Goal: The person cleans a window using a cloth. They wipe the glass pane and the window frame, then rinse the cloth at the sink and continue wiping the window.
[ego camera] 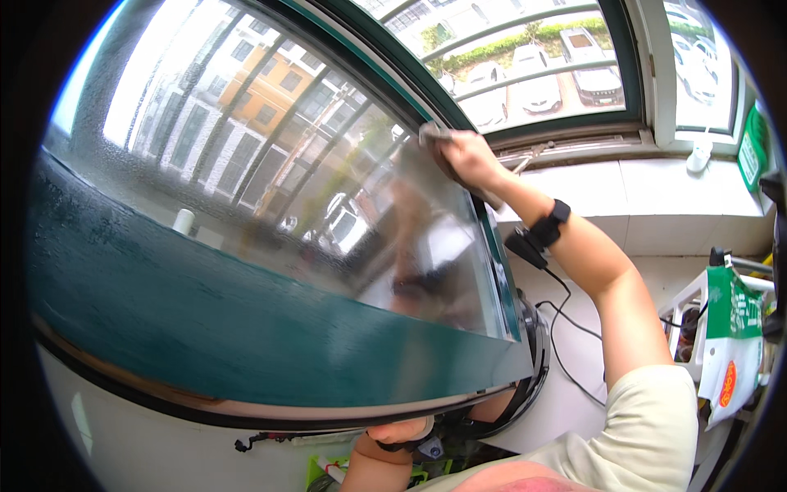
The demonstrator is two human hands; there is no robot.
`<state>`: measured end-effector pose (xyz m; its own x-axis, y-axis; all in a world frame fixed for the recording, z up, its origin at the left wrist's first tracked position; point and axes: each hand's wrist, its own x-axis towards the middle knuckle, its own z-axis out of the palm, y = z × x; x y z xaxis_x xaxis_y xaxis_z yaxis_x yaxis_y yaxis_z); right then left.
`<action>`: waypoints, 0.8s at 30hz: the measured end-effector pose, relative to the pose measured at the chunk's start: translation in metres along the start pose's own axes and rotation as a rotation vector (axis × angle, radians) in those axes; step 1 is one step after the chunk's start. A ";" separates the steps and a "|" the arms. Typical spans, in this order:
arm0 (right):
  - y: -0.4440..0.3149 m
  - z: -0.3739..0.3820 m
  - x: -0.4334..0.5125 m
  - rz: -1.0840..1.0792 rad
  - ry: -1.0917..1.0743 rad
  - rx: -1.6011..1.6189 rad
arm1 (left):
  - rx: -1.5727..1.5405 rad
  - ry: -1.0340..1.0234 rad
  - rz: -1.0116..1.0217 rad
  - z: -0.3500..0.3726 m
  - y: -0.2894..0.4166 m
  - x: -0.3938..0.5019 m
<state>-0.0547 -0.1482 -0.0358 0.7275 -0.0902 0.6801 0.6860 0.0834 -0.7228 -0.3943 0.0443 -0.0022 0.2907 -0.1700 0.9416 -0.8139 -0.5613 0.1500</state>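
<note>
A green-framed window sash (pixel 295 332) stands slanted before me, its glass pane (pixel 295 166) wet and streaked with drops. At the pane's upper right corner, my right hand (pixel 473 160) grips a grey-brown cloth (pixel 446 157) against the glass and the frame. Part of the cloth hangs down below the fingers. My left hand (pixel 403 430) is at the sash's bottom edge, low in the view. Its fingers are partly hidden by that edge, so their grip cannot be made out. The glass reflects my right arm.
Behind the sash is a window opening with metal bars (pixel 522 37). A tiled sill (pixel 572 184) carries a green bottle (pixel 751 147) at right. A white rack (pixel 692 332) with a green-and-white bag (pixel 731 338) stands at right. A black cable (pixel 556 313) runs from my right wrist strap (pixel 547 227).
</note>
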 end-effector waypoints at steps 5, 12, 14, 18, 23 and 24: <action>-0.090 0.027 0.141 0.021 -0.022 0.485 | 0.041 0.012 0.017 -0.007 -0.004 -0.010; -0.058 0.072 0.235 -0.550 -0.013 -0.100 | 0.082 -0.009 -0.005 -0.006 -0.011 -0.013; -0.003 0.073 0.193 -0.661 0.080 -0.097 | 0.085 -0.021 -0.017 -0.008 -0.012 -0.016; 0.079 0.061 0.099 -0.367 -0.005 0.489 | 0.086 -0.031 -0.012 -0.005 -0.011 -0.019; 0.141 -0.009 0.000 -0.135 -0.025 -0.071 | 0.041 -0.045 0.031 0.007 -0.018 -0.015; 0.129 0.021 -0.031 0.033 -0.080 -0.037 | 0.108 -0.059 0.004 -0.006 -0.009 -0.021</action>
<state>0.0110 -0.1136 -0.1475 0.7493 -0.0080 0.6621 0.6617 0.0481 -0.7482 -0.3959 0.0583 -0.0214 0.3197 -0.2182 0.9220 -0.7568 -0.6443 0.1100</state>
